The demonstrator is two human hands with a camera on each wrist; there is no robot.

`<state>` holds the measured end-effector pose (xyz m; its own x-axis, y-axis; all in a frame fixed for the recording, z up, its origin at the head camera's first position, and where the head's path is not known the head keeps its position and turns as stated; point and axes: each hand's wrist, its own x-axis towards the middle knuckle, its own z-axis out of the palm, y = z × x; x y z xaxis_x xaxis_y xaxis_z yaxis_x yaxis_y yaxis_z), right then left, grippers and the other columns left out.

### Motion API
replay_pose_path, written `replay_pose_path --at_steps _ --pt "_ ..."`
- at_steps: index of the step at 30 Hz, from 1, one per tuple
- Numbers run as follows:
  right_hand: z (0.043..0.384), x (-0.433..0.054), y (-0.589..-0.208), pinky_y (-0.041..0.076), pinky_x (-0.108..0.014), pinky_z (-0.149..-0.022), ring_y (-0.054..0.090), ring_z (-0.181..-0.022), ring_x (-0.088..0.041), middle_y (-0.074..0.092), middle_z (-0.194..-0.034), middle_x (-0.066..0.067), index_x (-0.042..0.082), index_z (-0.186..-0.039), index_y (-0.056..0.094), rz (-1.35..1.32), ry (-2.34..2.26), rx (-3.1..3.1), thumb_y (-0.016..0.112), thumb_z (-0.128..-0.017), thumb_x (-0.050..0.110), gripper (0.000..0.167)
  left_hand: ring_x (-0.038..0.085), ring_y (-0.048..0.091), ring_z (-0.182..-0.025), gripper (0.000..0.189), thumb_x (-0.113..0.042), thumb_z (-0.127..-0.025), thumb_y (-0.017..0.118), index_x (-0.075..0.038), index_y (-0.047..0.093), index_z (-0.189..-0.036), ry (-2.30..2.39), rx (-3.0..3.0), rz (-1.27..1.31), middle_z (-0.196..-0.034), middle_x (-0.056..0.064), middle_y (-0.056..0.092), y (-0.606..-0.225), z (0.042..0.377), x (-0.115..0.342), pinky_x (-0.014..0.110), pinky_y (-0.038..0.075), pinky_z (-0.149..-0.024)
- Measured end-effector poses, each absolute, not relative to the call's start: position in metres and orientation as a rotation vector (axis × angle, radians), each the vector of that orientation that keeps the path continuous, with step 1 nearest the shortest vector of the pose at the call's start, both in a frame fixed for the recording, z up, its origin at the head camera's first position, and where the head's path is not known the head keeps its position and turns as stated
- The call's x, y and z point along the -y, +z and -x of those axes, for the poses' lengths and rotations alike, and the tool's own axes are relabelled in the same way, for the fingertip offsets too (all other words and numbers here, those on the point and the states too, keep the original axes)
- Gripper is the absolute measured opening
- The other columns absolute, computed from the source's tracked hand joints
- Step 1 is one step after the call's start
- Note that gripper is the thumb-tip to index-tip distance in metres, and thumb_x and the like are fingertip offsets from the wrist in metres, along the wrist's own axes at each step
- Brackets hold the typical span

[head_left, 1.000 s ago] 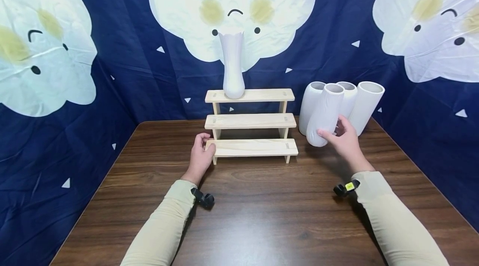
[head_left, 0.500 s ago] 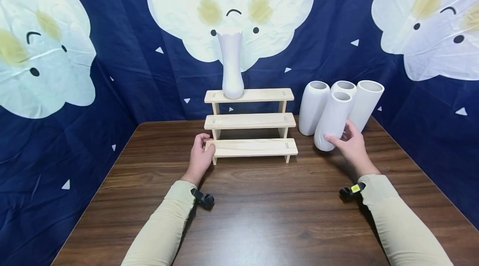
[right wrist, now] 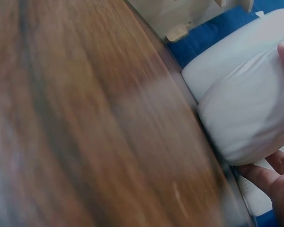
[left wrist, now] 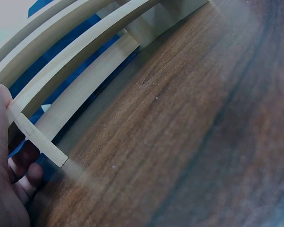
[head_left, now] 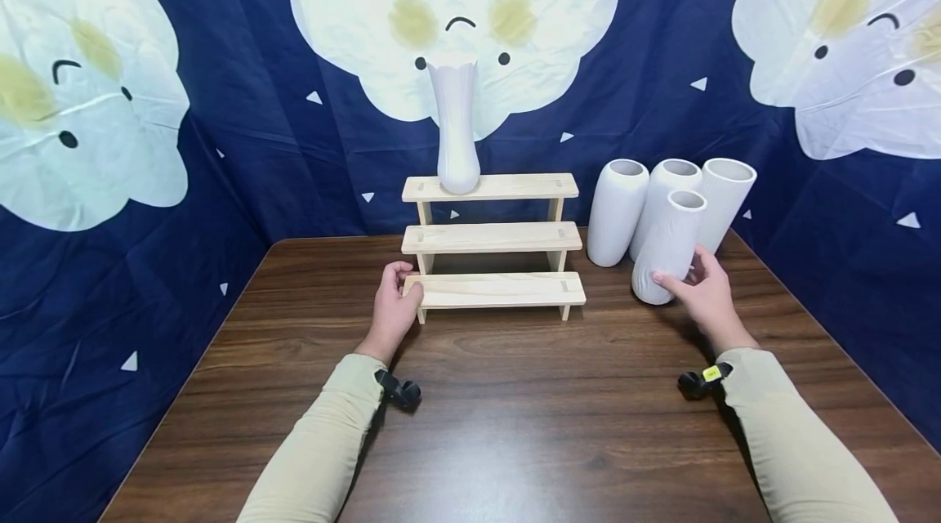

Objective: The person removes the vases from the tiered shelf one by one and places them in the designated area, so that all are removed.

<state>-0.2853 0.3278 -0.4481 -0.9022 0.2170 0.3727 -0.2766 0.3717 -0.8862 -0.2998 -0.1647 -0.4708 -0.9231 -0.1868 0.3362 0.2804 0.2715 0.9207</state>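
My right hand (head_left: 709,298) grips a white ribbed vase (head_left: 671,241) low on its body, thumb on the near side. The vase leans slightly right; whether its base touches the table I cannot tell. In the right wrist view the vase (right wrist: 251,111) has fingers (right wrist: 262,177) under its lower side. My left hand (head_left: 395,302) holds the left end of the lowest shelf of a three-step wooden stand (head_left: 492,239). The left wrist view shows that shelf and its short leg (left wrist: 42,142) beside the fingers. A tall white flared vase (head_left: 457,127) stands on the top step.
Behind the held vase stand a white vase (head_left: 616,216) on the left, a partly covered one (head_left: 665,184) in the middle and another (head_left: 728,200) on the right. The brown wooden table (head_left: 507,417) ends at blue cloth walls (head_left: 235,139).
My right hand has carried the ribbed vase to the right and slightly nearer, uncovering more of the left rear vase. The left hand and stand have stayed in place.
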Motion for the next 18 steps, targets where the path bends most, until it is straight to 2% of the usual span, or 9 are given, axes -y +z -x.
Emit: replay_pose_path --at_steps 4,7,13,18 --pt "0.285 -0.335 -0.452 0.045 -0.011 -0.087 0.056 -0.107 0.000 0.058 -0.123 0.006 0.009 -0.142 0.050 -0.074 1.574 2.161 0.081 -0.083 0.004 0.067 0.020 0.056 -0.094 0.036 0.001 -0.088 0.057 0.003 0.050 -0.123 -1.686 2.177 0.078 -0.113 0.017 0.061 -0.470 0.300 0.164 0.021 0.041 -0.079" --pt "0.285 -0.341 -0.453 0.045 -0.011 -0.088 0.055 -0.110 0.000 0.058 -0.125 0.006 0.009 -0.145 0.047 -0.067 1.577 2.149 0.080 -0.083 0.002 0.070 0.021 0.055 -0.095 0.036 -0.001 -0.088 0.057 0.002 0.050 -0.123 -1.691 2.181 0.069 -0.112 0.016 0.061 -0.469 0.299 0.165 0.023 0.041 -0.081" --pt "0.283 -0.347 -0.454 0.044 -0.011 -0.088 0.053 -0.114 -0.001 0.056 -0.135 -0.006 0.006 -0.152 0.039 -0.009 1.553 2.179 0.078 -0.086 0.006 0.077 0.023 0.055 -0.095 0.033 -0.002 -0.089 0.056 0.000 0.050 -0.122 -1.696 2.189 0.068 -0.113 0.016 0.060 -0.468 0.298 0.165 0.024 0.041 -0.080" --pt "0.286 -0.348 -0.457 0.043 -0.010 -0.090 0.052 -0.115 0.000 0.054 -0.139 -0.013 0.007 -0.152 0.039 0.001 1.520 2.205 0.078 -0.087 0.009 0.075 0.021 0.055 -0.094 0.035 -0.001 -0.088 0.056 0.002 0.049 -0.123 -1.687 2.187 0.076 -0.113 0.016 0.060 -0.470 0.299 0.165 0.022 0.041 -0.080"
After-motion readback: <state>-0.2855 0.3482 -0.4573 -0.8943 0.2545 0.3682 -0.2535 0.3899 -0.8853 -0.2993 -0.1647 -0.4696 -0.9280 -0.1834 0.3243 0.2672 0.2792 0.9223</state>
